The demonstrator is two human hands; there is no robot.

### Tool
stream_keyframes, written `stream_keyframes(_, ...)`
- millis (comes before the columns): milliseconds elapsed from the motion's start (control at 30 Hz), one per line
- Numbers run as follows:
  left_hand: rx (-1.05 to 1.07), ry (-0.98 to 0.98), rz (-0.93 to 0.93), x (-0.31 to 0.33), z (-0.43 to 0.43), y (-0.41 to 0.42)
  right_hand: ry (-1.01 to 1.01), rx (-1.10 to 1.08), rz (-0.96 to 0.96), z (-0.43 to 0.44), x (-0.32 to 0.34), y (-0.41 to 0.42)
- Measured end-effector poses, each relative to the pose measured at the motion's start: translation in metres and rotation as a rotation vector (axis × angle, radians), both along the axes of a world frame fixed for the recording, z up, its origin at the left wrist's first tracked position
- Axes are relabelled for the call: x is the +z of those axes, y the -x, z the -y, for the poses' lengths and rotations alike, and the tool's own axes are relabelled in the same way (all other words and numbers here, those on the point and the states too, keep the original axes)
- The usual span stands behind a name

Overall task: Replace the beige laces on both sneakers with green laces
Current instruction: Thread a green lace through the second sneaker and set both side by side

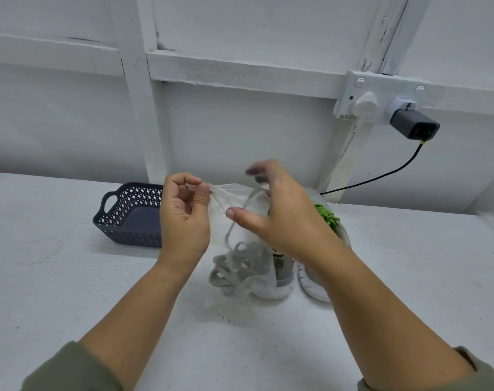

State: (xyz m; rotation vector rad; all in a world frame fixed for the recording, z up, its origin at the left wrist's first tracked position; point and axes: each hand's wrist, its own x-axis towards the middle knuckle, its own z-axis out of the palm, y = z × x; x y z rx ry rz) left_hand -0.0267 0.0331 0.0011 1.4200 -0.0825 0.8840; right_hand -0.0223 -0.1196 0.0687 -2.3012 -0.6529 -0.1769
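The basket (127, 221) is dark navy, pierced in a diamond lattice pattern. Right of the basket, a clear bag (222, 200) holds greyish beige laces (240, 266). Farther right are white-and-grey sneakers (282, 273), one with a chevron-patterned heel panel, and bright green laces (326, 217). Table (71, 277) and wall (240, 122) are white, the charger (413, 125) dark grey, its cable (381, 176) black, and the sleeves (71, 371) olive.

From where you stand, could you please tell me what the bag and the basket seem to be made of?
The bag looks like thin, clear plastic film: the laces show through it and it wrinkles where pinched. The basket looks like moulded dark blue plastic, matte, with a lattice wall.
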Motion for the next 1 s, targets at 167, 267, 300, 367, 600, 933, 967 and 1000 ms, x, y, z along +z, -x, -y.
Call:
stream_keyframes(167,-0.008,0.091,0.039,0.005,0.006,0.004,0.187,-0.305,-0.07,-0.005,0.008,-0.007)
stream_keyframes(267,0.013,0.127,0.018,0.008,0.006,0.005,0.309,-0.22,0.162,-0.004,0.004,-0.005)
stream_keyframes(300,0.022,0.131,0.014,0.009,0.006,0.006,0.359,-0.201,0.202,-0.002,0.004,-0.003)
stream_keyframes(367,0.028,0.101,0.015,0.01,0.005,0.008,0.458,-0.192,0.244,0.001,0.004,-0.001)
stream_keyframes(600,0.084,-0.136,0.088,0.008,0.001,0.009,0.249,-0.189,0.3,0.006,0.034,0.003)
stream_keyframes(933,0.056,-0.653,0.264,-0.002,-0.006,0.002,0.523,0.2,0.498,0.008,0.009,-0.017)
stream_keyframes(967,0.039,-0.663,0.271,-0.003,-0.006,0.002,0.502,0.251,0.45,0.009,0.011,-0.017)
stream_keyframes(1000,0.027,-0.655,0.276,-0.004,-0.005,0.002,0.439,0.288,0.417,0.008,0.013,-0.017)
